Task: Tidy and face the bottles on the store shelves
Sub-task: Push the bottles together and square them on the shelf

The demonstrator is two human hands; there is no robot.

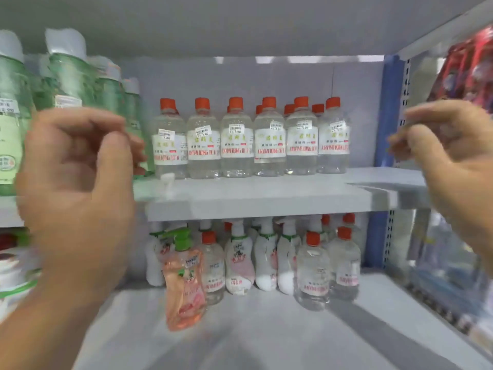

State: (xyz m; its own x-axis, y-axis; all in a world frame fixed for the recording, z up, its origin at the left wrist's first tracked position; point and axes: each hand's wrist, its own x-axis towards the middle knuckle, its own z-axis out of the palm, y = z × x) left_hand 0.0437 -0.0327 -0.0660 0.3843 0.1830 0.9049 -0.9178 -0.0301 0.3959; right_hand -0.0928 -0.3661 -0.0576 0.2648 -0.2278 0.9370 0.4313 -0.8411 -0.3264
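Both hands raised in front of the shelves, motion-blurred. Left hand (77, 166) loosely curled, holding nothing, in front of the green bottles (72, 76). Right hand (450, 145) curled too; can't tell if it pinches anything. Clear red-capped bottles (237, 140) stand in a row on the upper shelf (256, 198), labels forward. Lower shelf (240, 329): orange pump bottle (184, 279) tilted, out in front.

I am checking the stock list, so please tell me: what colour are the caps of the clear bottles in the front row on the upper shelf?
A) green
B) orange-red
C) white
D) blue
B: each of the clear bottles in the front row on the upper shelf carries an orange-red cap.
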